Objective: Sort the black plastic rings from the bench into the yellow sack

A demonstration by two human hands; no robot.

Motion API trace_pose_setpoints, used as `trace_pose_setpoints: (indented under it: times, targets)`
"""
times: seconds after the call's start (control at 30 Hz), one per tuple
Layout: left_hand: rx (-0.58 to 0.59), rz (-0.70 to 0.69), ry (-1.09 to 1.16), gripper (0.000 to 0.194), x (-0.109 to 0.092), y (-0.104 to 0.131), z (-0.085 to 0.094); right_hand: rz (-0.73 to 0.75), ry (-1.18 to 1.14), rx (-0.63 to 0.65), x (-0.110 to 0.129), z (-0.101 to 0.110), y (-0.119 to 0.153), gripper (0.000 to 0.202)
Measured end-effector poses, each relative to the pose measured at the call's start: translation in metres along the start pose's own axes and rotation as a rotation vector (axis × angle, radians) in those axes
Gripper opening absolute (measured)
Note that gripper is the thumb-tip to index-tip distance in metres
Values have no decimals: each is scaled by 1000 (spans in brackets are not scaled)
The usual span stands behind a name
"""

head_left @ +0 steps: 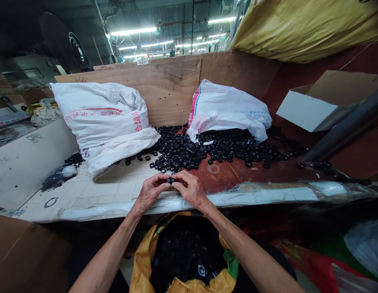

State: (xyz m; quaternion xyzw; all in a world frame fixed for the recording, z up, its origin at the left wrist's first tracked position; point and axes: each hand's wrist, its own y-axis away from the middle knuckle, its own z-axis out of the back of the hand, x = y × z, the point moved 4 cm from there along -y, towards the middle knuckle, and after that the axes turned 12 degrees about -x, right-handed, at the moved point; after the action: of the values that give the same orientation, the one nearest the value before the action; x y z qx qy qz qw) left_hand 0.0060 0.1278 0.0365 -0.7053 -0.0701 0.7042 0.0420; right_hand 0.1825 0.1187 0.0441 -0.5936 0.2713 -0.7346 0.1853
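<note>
Both of my hands meet over the front of the workbench. Between their fingertips is a small black plastic part; its exact kind is too small to make out. My left hand pinches it from the left with thumb and fingers. From the other side my right hand grips it the same way. Just beyond my fingers spreads a heap of small black plastic parts, some of them ring-like. Below my wrists an opened yellow sack holds a dark mass of similar-looking pieces.
Two white woven sacks lie on the bench against a wooden back board. A dark metal bar and a white carton stand at right. A black plastic bag lies at left. Clear wrapping covers the front edge.
</note>
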Motion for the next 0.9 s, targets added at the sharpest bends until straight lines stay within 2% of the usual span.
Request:
trace_pose_setpoints:
  times: [0.17, 0.27, 0.43, 0.53, 0.6, 0.7, 0.8, 0.9]
  targets:
    - [19, -125, -71, 31, -1, 1, -1, 36, 122, 8, -5, -5, 2, 15]
    - [24, -170, -92, 30, -1, 0, -2, 77, 221, 36, -8, -9, 5, 27]
    - [10, -111, -62, 28, 1, 2, -1, 118, 203, -3, -1, -6, 9, 23]
    - [25, -98, -66, 26, -1, 6, 1, 173, 140, 53, 5, -9, 11, 24]
    - [58, -117, -95, 23, -1, 7, 1, 147, 170, 25, 2, -11, 11, 27]
    - [52, -121, -74, 25, 2, 7, 2, 126, 230, -11, -7, -17, 11, 45]
    - [50, -100, 4, 27, 8, 3, 3, 183, 161, -95, -12, -21, 14, 39]
    - [75, -149, 37, 32, 14, -2, 5, 180, 181, -128, -20, -26, 18, 41]
